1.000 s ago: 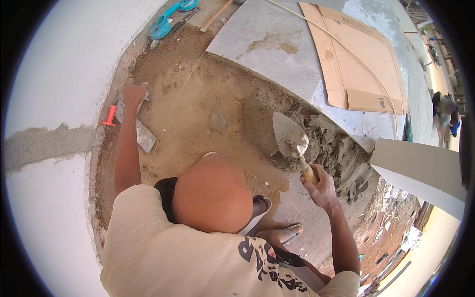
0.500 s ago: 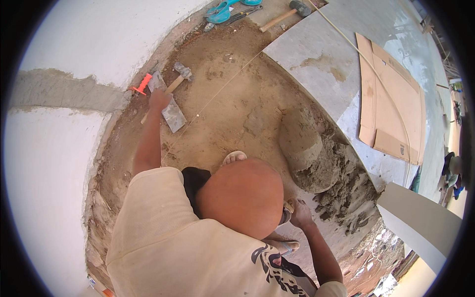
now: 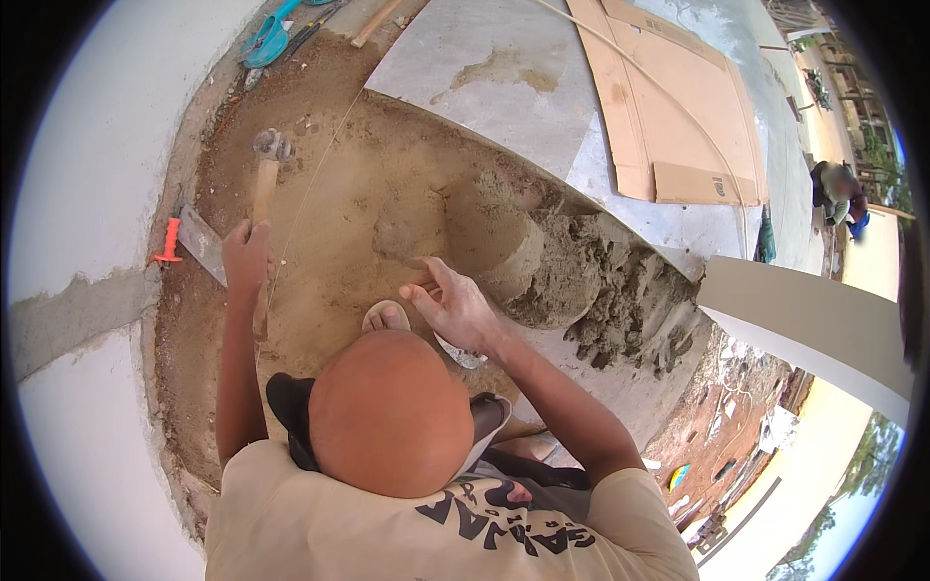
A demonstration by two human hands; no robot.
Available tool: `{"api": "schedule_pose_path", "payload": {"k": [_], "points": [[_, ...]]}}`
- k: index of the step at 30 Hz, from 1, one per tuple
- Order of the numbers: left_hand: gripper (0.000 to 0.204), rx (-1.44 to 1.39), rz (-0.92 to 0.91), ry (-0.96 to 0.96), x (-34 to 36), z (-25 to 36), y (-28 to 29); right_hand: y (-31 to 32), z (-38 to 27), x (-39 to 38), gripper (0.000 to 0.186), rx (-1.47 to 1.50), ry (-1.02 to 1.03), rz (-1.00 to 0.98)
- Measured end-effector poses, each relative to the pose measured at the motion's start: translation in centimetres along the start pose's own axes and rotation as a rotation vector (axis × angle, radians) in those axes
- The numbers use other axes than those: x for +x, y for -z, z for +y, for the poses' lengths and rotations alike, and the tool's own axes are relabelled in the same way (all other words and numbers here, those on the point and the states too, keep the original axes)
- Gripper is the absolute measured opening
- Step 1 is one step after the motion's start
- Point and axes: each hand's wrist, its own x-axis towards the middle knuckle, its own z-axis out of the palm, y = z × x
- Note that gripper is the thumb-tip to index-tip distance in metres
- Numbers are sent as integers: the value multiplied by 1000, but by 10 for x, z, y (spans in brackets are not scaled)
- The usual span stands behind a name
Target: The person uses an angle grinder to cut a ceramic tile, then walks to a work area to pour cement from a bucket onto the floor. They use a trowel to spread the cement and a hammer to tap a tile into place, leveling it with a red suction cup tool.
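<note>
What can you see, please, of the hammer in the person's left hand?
The hammer has a straight, light brown handle that looks wooden, and a grey, blotchy head. The left hand grips the handle partway along, with the handle's end showing past it. The head points forward, over the brown soil; whether it touches is unclear.

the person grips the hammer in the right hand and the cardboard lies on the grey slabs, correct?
Not the right hand: the head view shows the left hand gripping the hammer. The cardboard does lie on the grey slabs.
</note>
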Motion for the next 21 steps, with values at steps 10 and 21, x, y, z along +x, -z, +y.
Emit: {"api": "schedule_pose_path", "payload": {"k": [10, 21], "points": [[18, -34, -430, -585, -64, 67, -78, -21, -24, 52, 37, 720, -55, 357], [61, 1197, 445, 64, 204, -169, 134, 90, -28, -15, 32, 534, -49, 637]]}}
